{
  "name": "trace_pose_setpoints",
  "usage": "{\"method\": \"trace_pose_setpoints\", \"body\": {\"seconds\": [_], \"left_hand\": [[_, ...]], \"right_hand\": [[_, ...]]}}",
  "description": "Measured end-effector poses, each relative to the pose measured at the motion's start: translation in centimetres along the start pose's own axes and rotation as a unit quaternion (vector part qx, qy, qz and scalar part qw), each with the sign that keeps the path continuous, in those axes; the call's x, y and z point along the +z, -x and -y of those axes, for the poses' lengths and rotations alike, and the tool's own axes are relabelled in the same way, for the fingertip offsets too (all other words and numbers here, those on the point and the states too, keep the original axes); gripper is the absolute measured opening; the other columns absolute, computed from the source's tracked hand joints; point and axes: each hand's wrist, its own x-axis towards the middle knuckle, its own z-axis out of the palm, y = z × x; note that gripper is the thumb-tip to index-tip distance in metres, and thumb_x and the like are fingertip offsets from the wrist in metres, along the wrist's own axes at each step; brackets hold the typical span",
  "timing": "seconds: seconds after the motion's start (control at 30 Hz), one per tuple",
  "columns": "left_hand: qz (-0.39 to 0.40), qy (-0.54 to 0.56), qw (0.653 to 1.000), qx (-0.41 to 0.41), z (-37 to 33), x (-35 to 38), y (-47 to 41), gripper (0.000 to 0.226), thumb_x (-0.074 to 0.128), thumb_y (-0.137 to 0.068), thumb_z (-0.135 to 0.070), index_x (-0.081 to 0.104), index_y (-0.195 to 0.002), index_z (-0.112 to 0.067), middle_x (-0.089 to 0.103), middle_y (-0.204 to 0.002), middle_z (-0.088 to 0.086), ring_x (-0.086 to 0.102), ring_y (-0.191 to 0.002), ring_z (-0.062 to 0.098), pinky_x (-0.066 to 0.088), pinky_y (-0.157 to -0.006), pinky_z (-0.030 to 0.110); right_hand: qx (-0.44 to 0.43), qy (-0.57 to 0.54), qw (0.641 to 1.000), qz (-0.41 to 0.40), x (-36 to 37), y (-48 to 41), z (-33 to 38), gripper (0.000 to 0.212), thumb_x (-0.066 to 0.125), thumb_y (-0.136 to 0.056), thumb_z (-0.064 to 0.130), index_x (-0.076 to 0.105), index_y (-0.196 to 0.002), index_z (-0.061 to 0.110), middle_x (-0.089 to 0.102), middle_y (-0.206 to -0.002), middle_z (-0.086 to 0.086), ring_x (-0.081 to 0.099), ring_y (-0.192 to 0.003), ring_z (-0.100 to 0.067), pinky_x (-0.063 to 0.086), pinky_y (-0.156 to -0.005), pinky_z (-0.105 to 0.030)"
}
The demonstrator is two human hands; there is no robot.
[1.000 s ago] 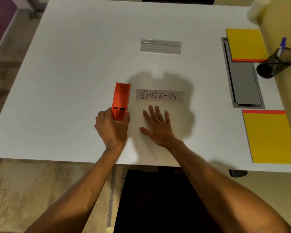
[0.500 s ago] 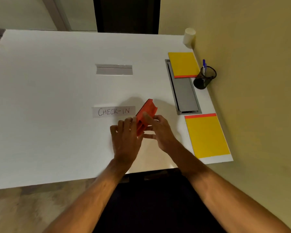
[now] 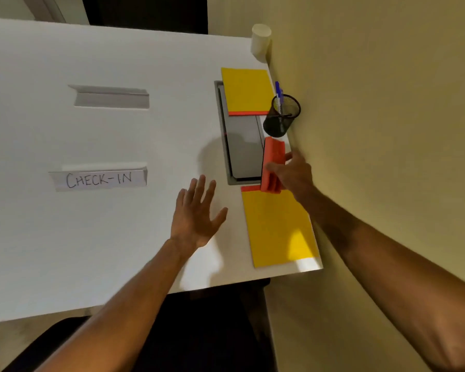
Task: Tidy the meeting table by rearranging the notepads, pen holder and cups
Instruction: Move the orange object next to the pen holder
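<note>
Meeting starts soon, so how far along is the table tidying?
Looks done: white cup stands in the far corner, black mesh pen holder upright by the wall. In hand: right hand grips an orange-red plastic piece by the near yellow notepad; left hand is open. Left, probably: far yellow notepad overlaps the grey hatch.

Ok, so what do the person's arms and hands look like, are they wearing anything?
Nothing worn that shows. The left hand and right hand are bare: no gloves, no rings that I can make out. The left forearm and right forearm are bare too, with no sleeve, watch or band in view.
</note>
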Motion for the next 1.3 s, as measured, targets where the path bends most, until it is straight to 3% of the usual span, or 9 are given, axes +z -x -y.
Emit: {"method": "trace_pose_setpoints", "body": {"seconds": [0.13,0.2,0.37,1.13,1.3], "left_hand": [[-0.016,0.011,0.999,-0.029,-0.3,2.9,-2.5,0.077,0.007,-0.094,-0.071,-0.006,-0.156,-0.028,-0.015,-0.164,0.002,-0.017,-0.15,0.022,0.0,-0.122,0.051],[-0.021,0.001,0.999,-0.047,-0.6,3.9,-3.3,0.079,0.003,-0.093,-0.071,-0.011,-0.156,-0.026,-0.018,-0.163,0.004,-0.021,-0.149,0.024,-0.004,-0.122,0.052],[-0.031,-0.066,0.995,-0.065,-1.0,5.4,-3.6,0.081,-0.004,-0.091,-0.072,-0.021,-0.153,-0.023,-0.026,-0.161,0.007,-0.025,-0.148,0.026,-0.005,-0.121,0.053],[-0.025,-0.08,0.994,-0.071,-1.0,5.7,-4.0,0.083,0.001,-0.091,-0.073,-0.019,-0.154,-0.022,-0.026,-0.161,0.006,-0.023,-0.148,0.027,-0.003,-0.121,0.054],[0.03,-0.053,0.996,-0.072,-0.9,4.9,-4.3,0.081,-0.001,-0.09,-0.074,-0.026,-0.151,-0.025,-0.033,-0.158,0.005,-0.031,-0.145,0.025,-0.013,-0.119,0.052]], "right_hand": [[-0.06,0.139,0.988,-0.018,-1.7,-4.5,-1.2,0.071,0.076,-0.077,0.053,0.048,-0.133,0.02,0.063,-0.126,-0.006,0.064,-0.103,-0.03,0.053,-0.089,-0.045],[-0.074,0.178,0.981,-0.023,-2.0,-6.2,-1.7,0.07,0.074,-0.077,0.056,0.049,-0.132,0.021,0.063,-0.126,-0.007,0.064,-0.106,-0.033,0.053,-0.091,-0.048],[-0.073,0.23,0.97,-0.011,-1.6,-8.7,-2.2,0.069,0.074,-0.078,0.056,0.051,-0.129,0.016,0.062,-0.127,-0.01,0.063,-0.108,-0.033,0.047,-0.082,-0.038],[-0.082,0.266,0.96,-0.032,-0.7,-9.1,-2.3,0.071,0.069,-0.082,0.057,0.048,-0.132,0.011,0.058,-0.131,-0.013,0.061,-0.113,-0.035,0.048,-0.089,-0.042],[-0.166,0.276,0.943,-0.083,-1.1,-6.7,-2.1,0.07,0.064,-0.084,0.056,0.041,-0.137,0.016,0.052,-0.131,-0.01,0.054,-0.117,-0.03,0.045,-0.09,-0.041]]}}
